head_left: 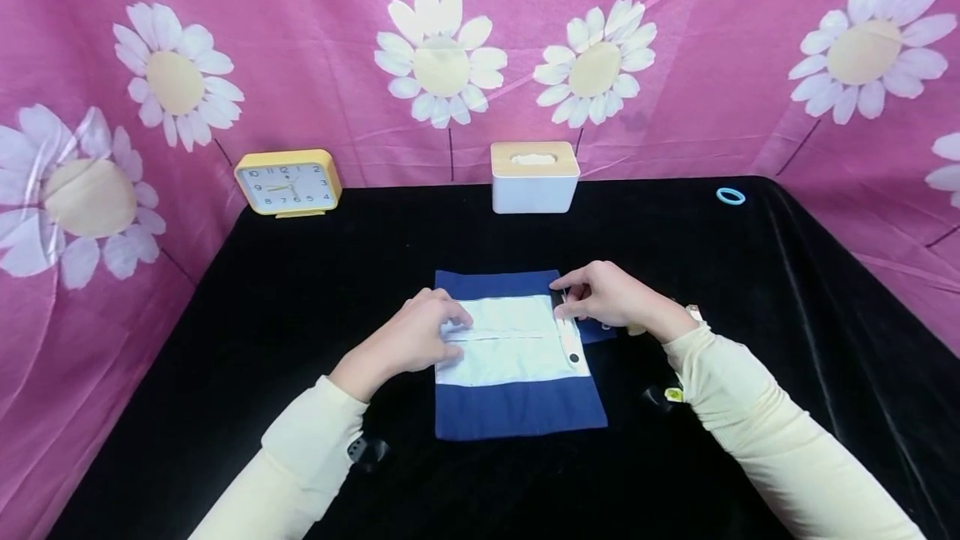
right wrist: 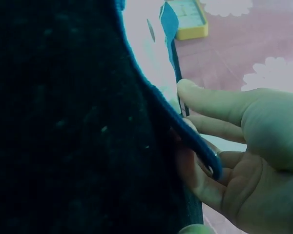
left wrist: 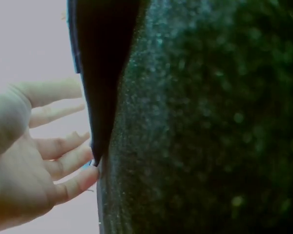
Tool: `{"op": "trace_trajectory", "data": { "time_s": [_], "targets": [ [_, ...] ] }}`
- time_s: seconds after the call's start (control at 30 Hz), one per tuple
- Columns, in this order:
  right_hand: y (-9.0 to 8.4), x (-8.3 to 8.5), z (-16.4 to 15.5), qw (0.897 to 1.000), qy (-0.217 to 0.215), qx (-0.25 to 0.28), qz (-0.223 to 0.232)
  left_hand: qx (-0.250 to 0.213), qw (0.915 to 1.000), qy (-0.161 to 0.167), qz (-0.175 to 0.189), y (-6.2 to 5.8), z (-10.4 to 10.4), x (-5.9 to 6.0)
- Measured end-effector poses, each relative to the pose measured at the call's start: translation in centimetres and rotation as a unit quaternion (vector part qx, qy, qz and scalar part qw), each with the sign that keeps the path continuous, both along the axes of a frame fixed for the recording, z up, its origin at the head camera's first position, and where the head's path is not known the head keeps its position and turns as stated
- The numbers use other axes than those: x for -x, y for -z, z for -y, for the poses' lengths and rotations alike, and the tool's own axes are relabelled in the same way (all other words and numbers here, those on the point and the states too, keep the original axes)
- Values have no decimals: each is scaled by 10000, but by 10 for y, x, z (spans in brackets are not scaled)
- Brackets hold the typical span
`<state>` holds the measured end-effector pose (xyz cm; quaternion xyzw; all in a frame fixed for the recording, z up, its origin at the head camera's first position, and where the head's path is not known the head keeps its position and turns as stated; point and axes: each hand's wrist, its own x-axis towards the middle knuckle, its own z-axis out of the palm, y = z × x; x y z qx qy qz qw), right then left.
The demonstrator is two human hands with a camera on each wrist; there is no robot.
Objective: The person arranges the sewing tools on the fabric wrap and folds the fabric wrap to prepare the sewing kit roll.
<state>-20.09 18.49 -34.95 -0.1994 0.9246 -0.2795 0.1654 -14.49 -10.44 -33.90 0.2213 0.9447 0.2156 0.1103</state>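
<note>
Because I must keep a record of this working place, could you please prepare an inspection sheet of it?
Surface: black cloth, creased at right.
Job's things: blue-and-white fabric pouch, spread open; slim white item with a dark spot along its right side, exact kind unclear.
Clutter: yellow clock, tissue box and light-blue ring, all towards the back, apart from the pouch.
Hands: left hand at the pouch's left edge, fingers loose; right hand grips its right edge, beside the slim item.
Cables: nothing seen.
Surroundings: pink backdrop with white daisies.
</note>
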Motion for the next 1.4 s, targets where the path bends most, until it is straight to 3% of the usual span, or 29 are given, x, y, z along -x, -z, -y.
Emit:
{"op": "trace_trajectory", "data": {
  "time_s": [0.27, 0.73, 1.4],
  "targets": [
    [8, -5, -8, 9990, -187, 289, -268, 104, 9998, 1, 176, 2, 3, 0],
    [16, -6, -13, 9975, -273, 609, -234, 236, 9996, 145, -7, 6, 5, -1],
    [17, -11, -9, 9973, -65, 482, -557, 282, 9993, 218, -70, 10, 5, -1]
  ]
}}
